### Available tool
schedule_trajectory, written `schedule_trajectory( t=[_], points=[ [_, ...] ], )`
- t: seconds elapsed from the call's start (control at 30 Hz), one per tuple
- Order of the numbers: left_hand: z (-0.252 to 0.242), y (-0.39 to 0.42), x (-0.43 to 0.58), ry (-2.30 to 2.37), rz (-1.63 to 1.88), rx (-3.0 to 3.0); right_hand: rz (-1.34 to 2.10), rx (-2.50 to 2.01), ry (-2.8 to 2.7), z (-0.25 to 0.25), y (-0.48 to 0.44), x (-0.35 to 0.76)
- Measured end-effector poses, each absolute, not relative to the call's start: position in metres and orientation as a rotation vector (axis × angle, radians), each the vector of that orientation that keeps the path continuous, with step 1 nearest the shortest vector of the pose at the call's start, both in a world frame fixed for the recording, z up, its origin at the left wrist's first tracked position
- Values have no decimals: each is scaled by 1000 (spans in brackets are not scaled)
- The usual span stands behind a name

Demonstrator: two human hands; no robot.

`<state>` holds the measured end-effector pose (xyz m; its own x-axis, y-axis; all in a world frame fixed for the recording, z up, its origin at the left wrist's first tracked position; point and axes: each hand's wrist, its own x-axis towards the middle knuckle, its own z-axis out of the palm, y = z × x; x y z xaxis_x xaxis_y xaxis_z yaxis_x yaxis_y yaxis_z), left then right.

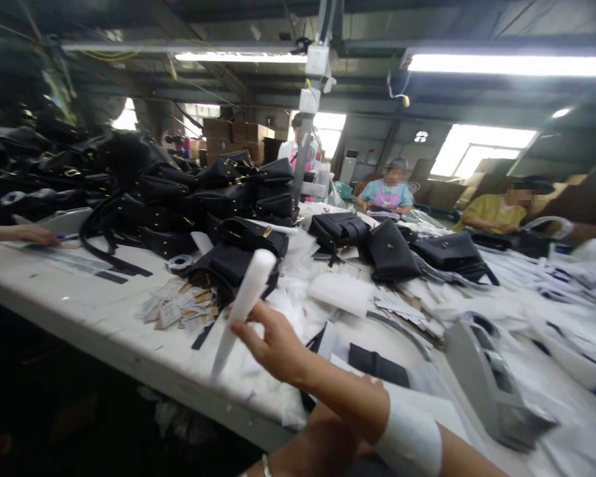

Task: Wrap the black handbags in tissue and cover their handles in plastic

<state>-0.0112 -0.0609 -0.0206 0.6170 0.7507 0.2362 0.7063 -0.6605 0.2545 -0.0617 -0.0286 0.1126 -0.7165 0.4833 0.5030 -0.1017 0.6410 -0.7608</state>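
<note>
My right hand (275,341) grips a long strip of white foam sheet (246,308) between thumb and fingers, holding it tilted above the table's front edge. My left forearm, with a bracelet at the wrist, passes beneath the right one. Most of my left hand (373,380) is hidden there, with only a bit showing beside a dark flat piece (377,363) and white sheets. Just beyond the strip lies an open black handbag (228,262). A heap of small paper tags in clear bags (179,305) is left of the strip.
Black handbags (218,192) are piled along the back left. More black bags (390,252) lie centre right. A grey tape dispenser (496,384) stands at right. Another person's hand (37,235) holds a pen at far left. Two people sit across the table. A metal post (302,156) rises behind.
</note>
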Motion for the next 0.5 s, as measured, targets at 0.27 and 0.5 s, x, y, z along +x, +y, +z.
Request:
schedule_trajectory(
  t=[0.27, 0.5],
  points=[
    [-18, -46, -4, 1197, 304, 2723, 1373, -248, -1783, 129, -36, -20],
    [8, -47, 1, 1104, 222, 2796, 875, -554, -1677, 193, -73, 173]
  ],
)
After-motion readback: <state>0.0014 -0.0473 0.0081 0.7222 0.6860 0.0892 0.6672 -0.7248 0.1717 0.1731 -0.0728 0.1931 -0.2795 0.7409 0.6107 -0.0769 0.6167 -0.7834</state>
